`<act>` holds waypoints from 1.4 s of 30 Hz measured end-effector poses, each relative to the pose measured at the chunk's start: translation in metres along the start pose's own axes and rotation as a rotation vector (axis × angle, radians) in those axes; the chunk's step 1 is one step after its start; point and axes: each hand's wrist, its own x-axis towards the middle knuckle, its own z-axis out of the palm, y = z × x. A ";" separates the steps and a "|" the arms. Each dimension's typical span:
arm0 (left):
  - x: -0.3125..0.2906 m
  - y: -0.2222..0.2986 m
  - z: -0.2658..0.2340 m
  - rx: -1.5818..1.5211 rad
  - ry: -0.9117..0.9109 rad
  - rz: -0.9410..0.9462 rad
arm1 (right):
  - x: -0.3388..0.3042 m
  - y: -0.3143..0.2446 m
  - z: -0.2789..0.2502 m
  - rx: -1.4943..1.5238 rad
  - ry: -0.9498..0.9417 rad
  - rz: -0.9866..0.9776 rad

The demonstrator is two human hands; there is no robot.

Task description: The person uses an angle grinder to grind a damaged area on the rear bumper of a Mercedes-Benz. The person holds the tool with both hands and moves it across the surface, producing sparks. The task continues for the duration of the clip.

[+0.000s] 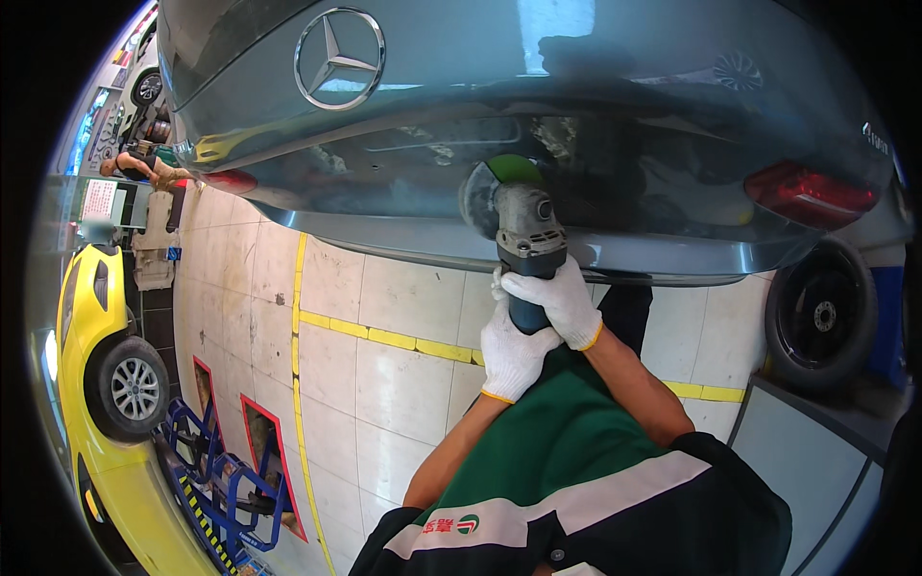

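Note:
Both my hands wear white knit gloves and wrap round the dark blue body of an angle grinder [526, 226]. My left hand [511, 357] is closed on its rear end, and my right hand [565, 301] grips it a little farther forward. The grinder has a grey metal head with a round disc [483, 200] at its front, part grey and part green. That disc is up against the rear panel of a grey-blue car [653, 182]; whether it touches cannot be made out. Pale, scuffed patches [555, 134] mark the panel beyond the disc.
Red tail lights [812, 192] flank the panel, below a round chrome badge [339, 59]. A wheel [823, 313] stands at the right by a grey cabinet [797, 451]. Leftward are a yellow car [101, 384], a blue metal frame [235, 490] and a distant person [134, 165].

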 end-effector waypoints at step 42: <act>-0.001 -0.002 0.003 0.073 0.084 0.007 | 0.005 0.012 -0.010 0.014 -0.073 -0.012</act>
